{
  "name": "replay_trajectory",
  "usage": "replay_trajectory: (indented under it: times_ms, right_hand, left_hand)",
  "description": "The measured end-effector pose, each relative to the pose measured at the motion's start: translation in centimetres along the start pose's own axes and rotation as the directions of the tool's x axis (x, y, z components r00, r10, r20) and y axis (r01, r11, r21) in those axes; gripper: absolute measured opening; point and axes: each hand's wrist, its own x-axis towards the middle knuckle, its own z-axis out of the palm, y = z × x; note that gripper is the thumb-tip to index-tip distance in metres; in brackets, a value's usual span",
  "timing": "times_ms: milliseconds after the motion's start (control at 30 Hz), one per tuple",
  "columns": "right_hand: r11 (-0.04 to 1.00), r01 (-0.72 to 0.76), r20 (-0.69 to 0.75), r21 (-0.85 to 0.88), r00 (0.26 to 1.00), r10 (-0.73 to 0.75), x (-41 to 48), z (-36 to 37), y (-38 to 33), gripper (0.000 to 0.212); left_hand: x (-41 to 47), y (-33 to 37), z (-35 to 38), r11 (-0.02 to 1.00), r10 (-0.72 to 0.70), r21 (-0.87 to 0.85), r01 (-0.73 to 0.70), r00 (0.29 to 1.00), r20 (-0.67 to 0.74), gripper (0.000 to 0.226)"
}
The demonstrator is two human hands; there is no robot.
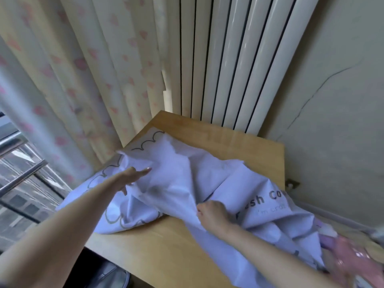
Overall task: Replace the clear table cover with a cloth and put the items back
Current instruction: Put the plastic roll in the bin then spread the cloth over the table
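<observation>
A white cloth (182,173) with grey scalloped outlines and dark lettering lies crumpled across the light wooden table (228,136). My left hand (133,175) reaches over its left part with fingers stretched out flat, touching the fabric. My right hand (214,215) pinches a fold of the cloth near the middle, fingers curled into it. Part of the cloth hangs off the table's left edge and part runs toward the lower right.
A white ribbed radiator (228,59) stands behind the table, with a cream curtain with pink hearts (83,69) to its left. A window with metal bars (18,163) is at far left. Blurred pink and purple items (349,252) lie at lower right.
</observation>
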Motion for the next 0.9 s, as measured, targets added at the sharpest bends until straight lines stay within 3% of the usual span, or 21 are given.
replay_trajectory:
  times_ms: [100,167,200,267,333,367,400,467,500,533,567,600,633,700,833,900]
  right_hand:
    - [0.985,0.174,0.245,0.018,0.954,-0.173,-1.0,0.7,-1.2,0.027]
    - [0.980,0.151,0.318,0.126,0.930,-0.184,-1.0,-0.7,-0.9,0.034]
    - [0.973,0.096,0.260,0.208,0.954,-0.150,-0.8,-1.5,-0.4,0.033]
    - [0.910,-0.025,-0.026,0.414,0.999,0.039,0.4,-3.6,1.5,0.021]
    - [0.882,-0.109,-0.299,0.458,0.916,0.269,1.9,-5.4,4.5,0.020]
    - [0.902,-0.180,-0.352,0.391,0.877,0.328,2.6,-6.1,6.5,0.029]
    - [0.905,-0.265,-0.337,0.332,0.863,0.376,3.0,-6.7,8.6,0.041]
    - [0.843,-0.436,-0.116,0.316,0.864,0.490,3.6,-7.1,12.9,0.066]
    - [0.806,-0.486,0.007,0.339,0.858,0.514,3.6,-7.1,14.4,0.070]
    - [0.781,-0.513,0.092,0.357,0.851,0.517,3.3,-6.9,15.3,0.061]
    - [0.780,-0.532,0.114,0.330,0.843,0.526,3.0,-6.5,16.0,0.034]
    - [0.788,-0.526,0.071,0.321,0.843,0.533,2.7,-6.1,16.3,0.021]
    - [0.785,-0.529,0.024,0.322,0.834,0.552,2.7,-5.7,16.5,0.042]
    - [0.772,-0.485,-0.101,0.411,0.818,0.567,2.7,-6.2,16.3,0.056]
    - [0.652,-0.334,-0.242,0.680,0.738,0.630,4.1,-12.4,15.1,0.049]
    - [0.611,-0.194,-0.344,0.768,0.680,0.648,4.8,-16.9,13.6,0.036]
  left_hand:
    - [0.0,0.8,3.2,0.995,0.073,0.081,-0.063,0.991,-0.116,0.106]
    - [-0.2,1.7,5.5,0.981,0.164,0.133,-0.141,0.968,-0.187,0.114]
    - [-0.4,2.3,6.8,0.975,0.203,0.134,-0.178,0.960,-0.195,0.116]
    - [-1.4,3.6,9.4,0.968,0.220,0.153,-0.199,0.966,-0.139,0.112]
    - [-2.5,4.5,12.0,0.951,0.205,0.257,-0.171,0.972,-0.114,0.093]
    - [-2.9,4.6,12.9,0.936,0.205,0.314,-0.157,0.971,-0.125,0.078]
    - [-3.0,4.6,13.5,0.917,0.219,0.370,-0.150,0.964,-0.153,0.059]
    - [-2.8,4.2,13.7,0.859,0.311,0.483,-0.170,0.923,-0.229,0.031]
    - [-2.6,4.2,13.3,0.840,0.364,0.508,-0.191,0.893,-0.266,0.027]
    - [-2.6,4.3,12.6,0.833,0.410,0.509,-0.217,0.860,-0.303,0.026]
    - [-2.4,4.6,11.6,0.837,0.446,0.489,-0.247,0.825,-0.347,0.024]
    - [-2.3,4.9,10.3,0.848,0.466,0.456,-0.269,0.790,-0.400,0.021]
    - [-2.1,5.2,8.9,0.864,0.472,0.411,-0.292,0.754,-0.456,0.018]
    - [-2.0,6.2,6.0,0.894,0.447,0.299,-0.332,0.694,-0.565,0.019]
    - [-2.7,9.7,0.2,0.897,0.338,0.064,-0.437,0.588,-0.735,0.030]
    - [-3.2,12.0,-3.4,0.828,0.317,-0.035,-0.560,0.519,-0.794,0.031]
